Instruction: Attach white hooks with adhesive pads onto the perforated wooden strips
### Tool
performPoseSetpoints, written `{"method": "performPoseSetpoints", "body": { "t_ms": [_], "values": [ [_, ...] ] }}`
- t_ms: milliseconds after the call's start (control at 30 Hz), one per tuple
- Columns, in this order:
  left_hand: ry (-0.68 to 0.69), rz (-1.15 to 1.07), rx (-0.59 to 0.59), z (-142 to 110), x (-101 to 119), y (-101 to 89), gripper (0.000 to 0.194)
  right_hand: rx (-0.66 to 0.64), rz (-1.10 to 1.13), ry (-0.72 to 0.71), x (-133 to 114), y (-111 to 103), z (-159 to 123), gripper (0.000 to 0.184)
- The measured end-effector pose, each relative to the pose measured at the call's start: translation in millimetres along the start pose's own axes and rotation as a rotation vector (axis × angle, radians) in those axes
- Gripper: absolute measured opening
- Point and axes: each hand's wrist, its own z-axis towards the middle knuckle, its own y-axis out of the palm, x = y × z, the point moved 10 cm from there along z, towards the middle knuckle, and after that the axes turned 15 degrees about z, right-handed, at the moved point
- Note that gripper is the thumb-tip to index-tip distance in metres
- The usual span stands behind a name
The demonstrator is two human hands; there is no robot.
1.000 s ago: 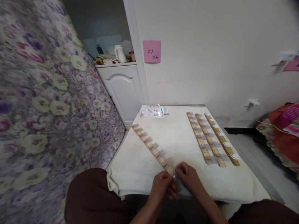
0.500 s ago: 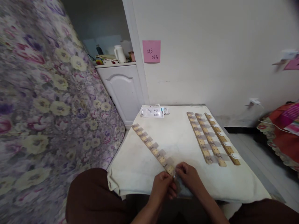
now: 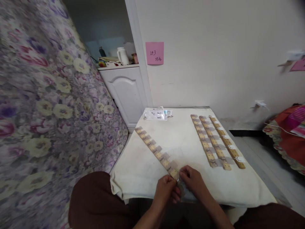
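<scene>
A long tan strip [image 3: 154, 152] with small metal pieces clipped along it lies slantwise on the white cloth-covered table [image 3: 181, 143]. Its near end is between my two hands. My left hand [image 3: 166, 190] and my right hand [image 3: 193, 180] are both pinched together at that end, fingers curled around a small part I cannot make out. Three more tan strips [image 3: 215, 146] lie side by side at the table's right, some bearing small white tags.
A clear packet with small parts [image 3: 156, 114] lies at the table's far edge. A floral-covered mattress [image 3: 47, 105] leans at the left. A white cabinet [image 3: 126, 89] stands behind, a pink note [image 3: 154, 53] hangs on the wall. Colourful bedding [image 3: 288, 140] is at the right.
Both hands stay pinched at the strip's near end; only the fingers shift slightly. The view has barely moved.
</scene>
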Motion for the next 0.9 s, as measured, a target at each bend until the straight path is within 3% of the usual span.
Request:
{"method": "performPoseSetpoints", "body": {
  "t_ms": [900],
  "values": [
    [-0.011, -0.018, -0.008, 1.2, -1.3, 0.3, 0.04, 0.009, -0.042, -0.024, -3.1, -1.5, -0.9, 0.018]
  ]
}}
